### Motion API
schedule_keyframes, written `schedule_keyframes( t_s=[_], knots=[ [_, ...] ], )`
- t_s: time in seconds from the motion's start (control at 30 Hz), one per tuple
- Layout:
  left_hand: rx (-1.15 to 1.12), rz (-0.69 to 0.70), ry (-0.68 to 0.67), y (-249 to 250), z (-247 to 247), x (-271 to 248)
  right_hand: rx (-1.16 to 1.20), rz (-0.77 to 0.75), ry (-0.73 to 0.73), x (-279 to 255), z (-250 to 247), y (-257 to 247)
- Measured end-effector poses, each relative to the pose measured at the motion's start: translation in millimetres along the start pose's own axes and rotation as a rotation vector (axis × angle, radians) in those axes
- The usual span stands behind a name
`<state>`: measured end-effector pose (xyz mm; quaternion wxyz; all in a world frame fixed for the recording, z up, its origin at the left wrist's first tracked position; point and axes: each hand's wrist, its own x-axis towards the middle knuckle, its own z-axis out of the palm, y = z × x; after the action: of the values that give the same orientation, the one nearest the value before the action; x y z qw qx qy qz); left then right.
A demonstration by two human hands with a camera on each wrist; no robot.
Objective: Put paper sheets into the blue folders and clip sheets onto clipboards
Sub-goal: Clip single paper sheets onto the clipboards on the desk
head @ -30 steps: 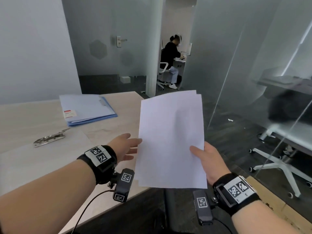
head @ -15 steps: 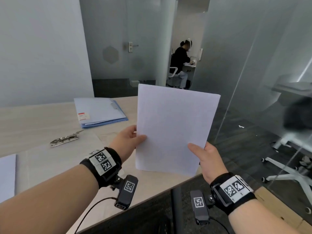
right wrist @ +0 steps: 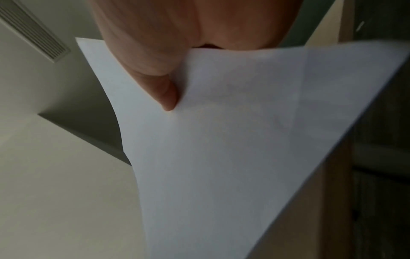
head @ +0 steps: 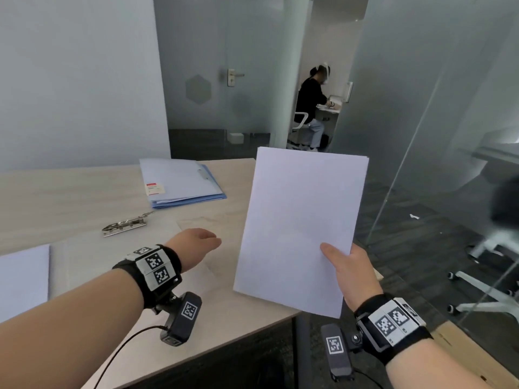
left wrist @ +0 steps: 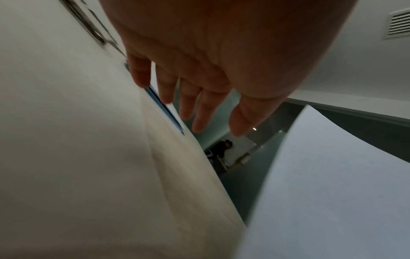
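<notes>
My right hand (head: 348, 265) pinches a thin stack of white paper sheets (head: 300, 228) at its lower right edge and holds it tilted upright over the table's right corner; the thumb (right wrist: 164, 91) lies on the front of the paper sheets (right wrist: 233, 140). My left hand (head: 193, 245) hovers empty over the table, left of the sheets, fingers (left wrist: 188, 103) straight and spread. A stack of blue folders (head: 179, 183) with a red-and-white label lies at the table's far side. A clipboard (head: 118, 254) with a metal clip (head: 126, 224) lies under my left forearm.
Another white sheet (head: 22, 279) lies at the table's left edge. The wooden table (head: 70, 195) ends right of my hands, with dark floor, a glass wall (head: 421, 136) and an office chair base (head: 491, 293) beyond. A person (head: 311, 108) sits at a desk through the far doorway.
My left hand has let go of the sheets and drawn away to the left. My right hand alone now holds them, and the stack has swung slightly right.
</notes>
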<state>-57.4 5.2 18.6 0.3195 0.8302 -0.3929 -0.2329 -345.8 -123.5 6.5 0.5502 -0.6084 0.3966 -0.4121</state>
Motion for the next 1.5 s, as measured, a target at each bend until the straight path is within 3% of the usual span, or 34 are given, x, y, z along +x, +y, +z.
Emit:
schedule_keyframes(
  t_s=[0.1,0.17,0.37,0.63,0.77,0.87,1.1,1.5],
  knots=[
    [0.097,-0.146,0.000,-29.8,-25.1,2.7,0.046,0.052,-0.015,2.1,19.9,-1.4],
    [0.015,-0.241,-0.009,-47.0,-41.6,-0.1,0.064,0.069,-0.050,3.1,37.7,-2.6],
    [-0.292,-0.312,0.091,-101.8,-70.2,-27.8,0.069,0.112,-0.230,4.1,107.7,-1.0],
    [-0.762,-0.322,0.005,-143.0,-99.9,-73.3,0.046,0.246,-0.493,-13.5,211.4,9.6],
    [-0.690,-0.323,0.217,-160.4,-120.8,-87.5,-0.013,0.324,-0.694,-30.2,245.7,11.5],
    [-0.654,-0.395,0.273,-180.8,-131.5,-92.4,-0.125,0.341,-0.806,-29.1,256.4,6.2],
    [-0.643,-0.544,0.099,-205.0,-137.4,-93.7,-0.422,0.297,-0.744,-7.9,258.2,8.3],
    [-0.525,-0.574,-0.086,-208.7,-145.1,-92.7,-0.485,0.317,-0.808,0.7,257.4,12.1]
  ],
)
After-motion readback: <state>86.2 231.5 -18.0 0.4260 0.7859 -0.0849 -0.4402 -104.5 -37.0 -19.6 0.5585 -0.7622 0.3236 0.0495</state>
